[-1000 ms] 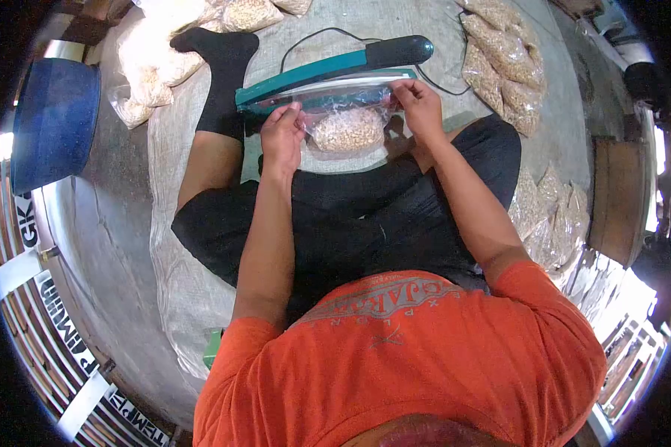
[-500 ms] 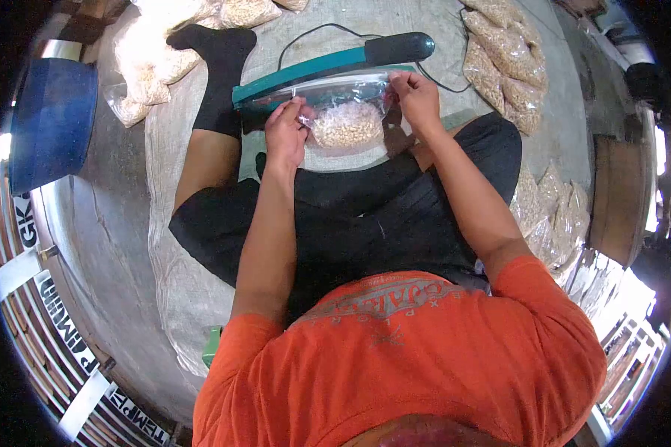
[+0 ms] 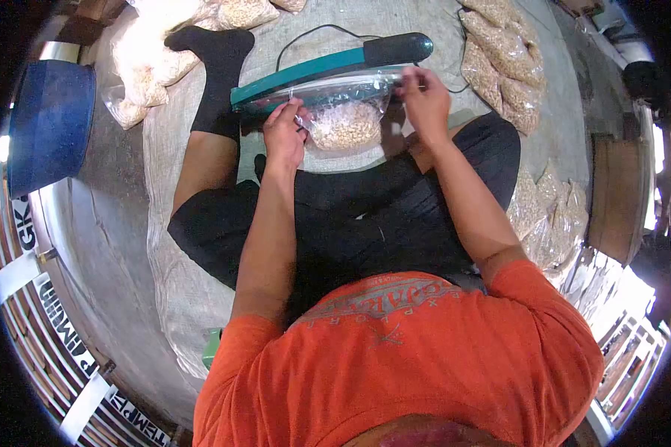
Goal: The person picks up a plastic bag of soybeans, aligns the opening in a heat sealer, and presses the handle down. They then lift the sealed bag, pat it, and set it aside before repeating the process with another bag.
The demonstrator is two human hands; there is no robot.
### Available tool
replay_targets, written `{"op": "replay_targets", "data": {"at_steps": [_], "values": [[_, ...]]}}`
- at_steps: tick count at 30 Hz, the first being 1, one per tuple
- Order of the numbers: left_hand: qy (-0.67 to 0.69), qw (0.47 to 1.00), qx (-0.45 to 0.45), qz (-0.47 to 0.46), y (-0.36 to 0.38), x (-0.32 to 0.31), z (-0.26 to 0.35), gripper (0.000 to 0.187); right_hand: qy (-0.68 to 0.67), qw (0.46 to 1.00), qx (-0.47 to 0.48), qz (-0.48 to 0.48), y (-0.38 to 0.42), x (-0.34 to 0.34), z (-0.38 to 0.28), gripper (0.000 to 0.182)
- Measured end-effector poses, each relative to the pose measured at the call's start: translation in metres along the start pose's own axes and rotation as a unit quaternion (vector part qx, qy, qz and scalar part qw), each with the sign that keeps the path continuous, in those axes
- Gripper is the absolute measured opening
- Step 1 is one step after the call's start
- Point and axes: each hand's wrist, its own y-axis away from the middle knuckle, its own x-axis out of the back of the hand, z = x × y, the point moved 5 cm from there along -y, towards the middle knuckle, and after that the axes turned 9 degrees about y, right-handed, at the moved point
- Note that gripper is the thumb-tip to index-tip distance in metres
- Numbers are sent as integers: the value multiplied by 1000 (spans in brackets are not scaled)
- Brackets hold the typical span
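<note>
A clear plastic bag of pale grains [image 3: 344, 119] lies with its open top across the bar of a teal heat sealer [image 3: 306, 72] with a black handle [image 3: 397, 47], on sacking in front of my crossed legs. My left hand [image 3: 285, 134] pinches the bag's left upper corner. My right hand [image 3: 425, 95] rests at the bag's right upper corner, close under the sealer's handle; whether its fingers pinch the plastic is unclear. The sealer's arm is raised slightly above the bag's top edge.
Filled grain bags are piled at the far right [image 3: 503, 52], right of my knee [image 3: 552, 220] and at the far left [image 3: 153, 56]. A blue tub [image 3: 48, 123] stands at the left. A black cord [image 3: 313, 33] runs behind the sealer. Printed packaging [image 3: 60, 320] lies at lower left.
Both hands have pushed the bag up so its top lies on the sealer bar. My right hand has moved up toward the black handle.
</note>
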Motion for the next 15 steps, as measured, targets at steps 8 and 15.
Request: {"op": "replay_targets", "data": {"at_steps": [8,15], "values": [[23,1000,-2,5,-3,5,-3,18,95,885,376,258,7,79,-106,32],[27,1000,-6,13,-5,3,-2,17,110,914,347,181,-3,58,-80,23]]}}
